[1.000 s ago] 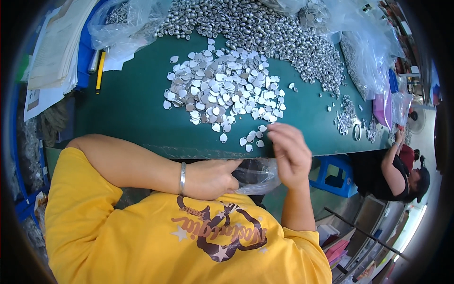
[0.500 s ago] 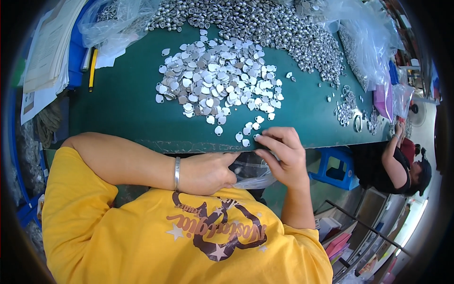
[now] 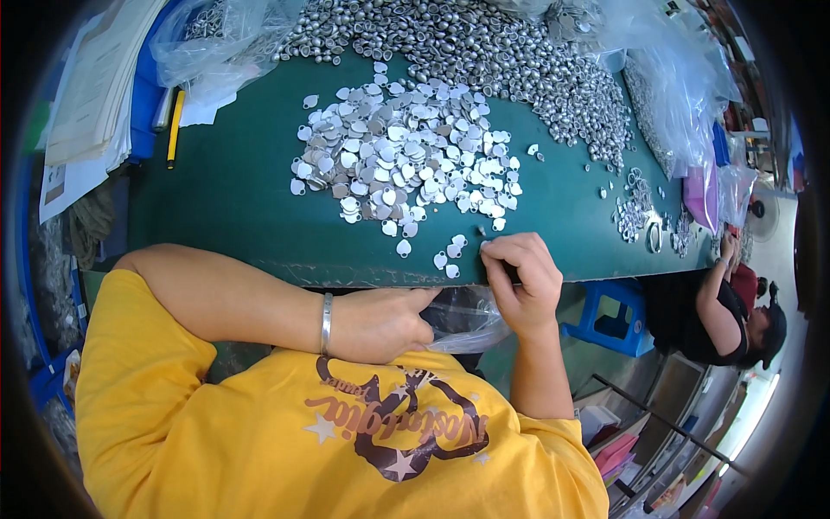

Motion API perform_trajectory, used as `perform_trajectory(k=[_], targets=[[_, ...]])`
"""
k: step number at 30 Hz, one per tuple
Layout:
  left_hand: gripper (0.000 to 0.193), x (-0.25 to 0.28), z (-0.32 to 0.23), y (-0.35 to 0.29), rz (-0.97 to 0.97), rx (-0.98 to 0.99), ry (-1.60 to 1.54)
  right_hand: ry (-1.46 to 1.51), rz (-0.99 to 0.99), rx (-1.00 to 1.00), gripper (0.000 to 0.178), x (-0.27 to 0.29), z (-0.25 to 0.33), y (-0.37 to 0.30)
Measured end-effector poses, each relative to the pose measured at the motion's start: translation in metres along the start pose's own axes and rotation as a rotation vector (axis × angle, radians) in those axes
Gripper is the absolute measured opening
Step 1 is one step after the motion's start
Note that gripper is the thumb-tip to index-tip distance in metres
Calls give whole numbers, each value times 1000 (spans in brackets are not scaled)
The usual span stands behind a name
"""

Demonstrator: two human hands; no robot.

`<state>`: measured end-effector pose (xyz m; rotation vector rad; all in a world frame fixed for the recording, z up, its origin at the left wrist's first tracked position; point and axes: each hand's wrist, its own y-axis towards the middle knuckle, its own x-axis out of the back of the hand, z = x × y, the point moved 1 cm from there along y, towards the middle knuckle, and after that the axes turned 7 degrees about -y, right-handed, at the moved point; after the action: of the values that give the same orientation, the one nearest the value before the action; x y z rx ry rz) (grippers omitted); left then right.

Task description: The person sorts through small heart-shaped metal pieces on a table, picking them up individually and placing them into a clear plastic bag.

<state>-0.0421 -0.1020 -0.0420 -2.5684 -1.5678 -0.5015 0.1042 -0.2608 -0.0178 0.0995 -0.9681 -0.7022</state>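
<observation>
Tags (image 3: 440, 259): cluster of four; right hand (image 3: 529, 278) pinching one more; left hand (image 3: 380, 325) grip unclear.

Blue stool (image 3: 638, 333) on green floor (image 3: 590, 365), dark-barred shelving (image 3: 664, 423), pale wall (image 3: 788, 259), bright strip, perhaps tube light (image 3: 751, 426).

My feed shows a green tabletop (image 3: 233, 195) | flat silver tags (image 3: 398, 156) piled mid-table | domed metal pieces (image 3: 484, 52) heaped behind
</observation>
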Motion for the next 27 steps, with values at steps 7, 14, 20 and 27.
perform_trajectory(k=[7,14,20,27], targets=[[11,1,-2,1,-17,-15,-13,-201,97,164,32,0,6,11],[12,0,0,1,-4,-3,-5,203,305,101,30,20,1,-4],[11,-1,0,1,16,16,9,-87,-15,37,22,-2,4,12],[7,2,-4,2,18,24,-16,159,209,104,25,11,9,6]])
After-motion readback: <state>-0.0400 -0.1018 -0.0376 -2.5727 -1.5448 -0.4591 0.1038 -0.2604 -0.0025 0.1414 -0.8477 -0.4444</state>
